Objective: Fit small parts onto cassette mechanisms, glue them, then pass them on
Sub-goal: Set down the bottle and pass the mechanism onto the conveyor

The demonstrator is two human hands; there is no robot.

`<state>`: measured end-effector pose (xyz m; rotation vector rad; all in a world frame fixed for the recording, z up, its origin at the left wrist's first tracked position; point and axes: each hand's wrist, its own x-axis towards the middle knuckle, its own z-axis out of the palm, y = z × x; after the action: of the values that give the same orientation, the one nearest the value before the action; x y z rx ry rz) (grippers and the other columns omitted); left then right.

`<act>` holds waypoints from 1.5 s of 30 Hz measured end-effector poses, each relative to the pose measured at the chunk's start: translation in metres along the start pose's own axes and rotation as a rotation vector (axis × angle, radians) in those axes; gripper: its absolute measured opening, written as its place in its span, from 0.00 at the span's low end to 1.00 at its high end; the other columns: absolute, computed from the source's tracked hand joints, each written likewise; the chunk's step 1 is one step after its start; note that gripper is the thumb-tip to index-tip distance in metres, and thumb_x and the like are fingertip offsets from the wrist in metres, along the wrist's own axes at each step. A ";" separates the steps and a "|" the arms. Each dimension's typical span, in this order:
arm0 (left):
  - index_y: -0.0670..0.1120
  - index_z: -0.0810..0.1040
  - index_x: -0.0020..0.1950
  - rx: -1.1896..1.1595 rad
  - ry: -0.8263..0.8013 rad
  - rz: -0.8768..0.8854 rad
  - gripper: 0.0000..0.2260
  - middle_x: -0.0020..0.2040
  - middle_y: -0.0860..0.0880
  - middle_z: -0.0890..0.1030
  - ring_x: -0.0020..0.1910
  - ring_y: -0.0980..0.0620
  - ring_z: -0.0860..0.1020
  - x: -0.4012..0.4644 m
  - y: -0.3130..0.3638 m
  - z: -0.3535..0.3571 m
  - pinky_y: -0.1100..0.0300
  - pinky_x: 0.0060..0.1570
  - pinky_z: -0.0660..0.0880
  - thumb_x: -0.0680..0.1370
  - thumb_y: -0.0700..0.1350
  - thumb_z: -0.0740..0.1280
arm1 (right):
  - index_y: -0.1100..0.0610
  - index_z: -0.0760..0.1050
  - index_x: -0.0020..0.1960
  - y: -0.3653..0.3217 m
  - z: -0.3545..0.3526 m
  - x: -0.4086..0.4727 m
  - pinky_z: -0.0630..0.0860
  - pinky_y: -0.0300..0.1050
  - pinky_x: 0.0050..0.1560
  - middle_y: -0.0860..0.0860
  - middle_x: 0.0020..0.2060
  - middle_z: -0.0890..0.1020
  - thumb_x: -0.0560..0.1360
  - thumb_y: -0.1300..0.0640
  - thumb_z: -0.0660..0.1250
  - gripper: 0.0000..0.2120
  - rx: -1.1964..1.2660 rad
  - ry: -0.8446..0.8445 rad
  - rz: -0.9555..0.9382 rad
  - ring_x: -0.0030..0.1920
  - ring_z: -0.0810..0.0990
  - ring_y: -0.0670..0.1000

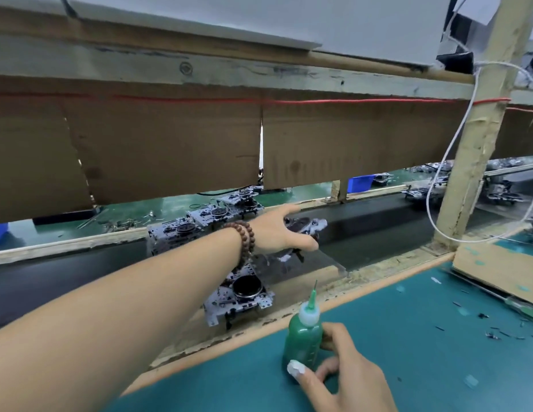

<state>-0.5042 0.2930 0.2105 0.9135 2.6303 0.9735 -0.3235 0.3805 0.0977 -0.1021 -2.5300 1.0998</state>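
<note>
Green glue bottle point(302, 337) gripped by right hand point(345, 373); left hand point(277, 230) grips metal cassette mechanism point(304, 226) over black belt point(378, 221): passing on. Next: release.

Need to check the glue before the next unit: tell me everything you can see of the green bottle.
The bottle is a small, squeezable-looking one of translucent green plastic, with faint raised lines on its side, a white rounded cap and a thin green needle nozzle pointing up and slightly right. It stands nearly upright on the teal mat, by the worn wooden edge beside the belt. The right hand grips its lower body, thumb in front, fingers behind. How full it is cannot be told.
</note>
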 end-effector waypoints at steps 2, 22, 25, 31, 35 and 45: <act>0.52 0.57 0.74 -0.037 0.023 0.005 0.37 0.73 0.50 0.61 0.67 0.43 0.68 0.000 0.003 -0.002 0.54 0.59 0.69 0.71 0.54 0.71 | 0.33 0.59 0.47 -0.003 -0.001 -0.001 0.68 0.23 0.44 0.23 0.47 0.68 0.68 0.42 0.68 0.18 -0.004 -0.009 0.002 0.51 0.72 0.32; 0.57 0.54 0.74 0.321 0.108 -0.071 0.42 0.63 0.51 0.74 0.46 0.52 0.81 -0.087 -0.066 -0.084 0.61 0.47 0.78 0.66 0.55 0.73 | 0.55 0.76 0.48 -0.019 -0.018 0.057 0.64 0.34 0.22 0.55 0.42 0.81 0.76 0.73 0.56 0.16 0.427 -0.040 0.250 0.24 0.71 0.46; 0.60 0.54 0.73 0.401 0.061 -0.108 0.42 0.60 0.52 0.75 0.44 0.54 0.78 -0.115 -0.080 -0.090 0.65 0.44 0.76 0.65 0.55 0.73 | 0.60 0.76 0.48 -0.031 -0.010 0.096 0.72 0.34 0.30 0.55 0.40 0.80 0.78 0.65 0.61 0.06 0.324 -0.309 0.190 0.30 0.76 0.45; 0.70 0.47 0.70 0.545 -0.112 -0.172 0.42 0.69 0.55 0.57 0.67 0.46 0.57 -0.140 -0.103 -0.071 0.45 0.66 0.57 0.63 0.62 0.70 | 0.56 0.72 0.38 -0.055 -0.001 0.141 0.72 0.36 0.29 0.45 0.27 0.75 0.71 0.43 0.69 0.16 0.034 -0.685 0.260 0.26 0.73 0.46; 0.69 0.48 0.70 0.501 -0.107 -0.145 0.41 0.73 0.57 0.51 0.70 0.45 0.51 -0.137 -0.107 -0.061 0.45 0.66 0.54 0.64 0.60 0.70 | 0.57 0.75 0.40 -0.057 0.003 0.147 0.72 0.32 0.30 0.44 0.26 0.76 0.68 0.43 0.70 0.17 0.086 -0.755 0.305 0.25 0.73 0.43; 0.71 0.52 0.68 0.310 -0.041 0.049 0.40 0.67 0.62 0.53 0.57 0.57 0.53 -0.141 -0.099 -0.038 0.58 0.56 0.49 0.65 0.61 0.73 | 0.59 0.72 0.34 -0.029 -0.039 0.166 0.72 0.34 0.24 0.50 0.25 0.72 0.70 0.56 0.70 0.11 0.395 -0.530 0.530 0.22 0.71 0.44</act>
<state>-0.4551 0.1283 0.1716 1.0542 2.7828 0.5561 -0.4606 0.4225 0.1947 -0.4455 -2.7370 2.0481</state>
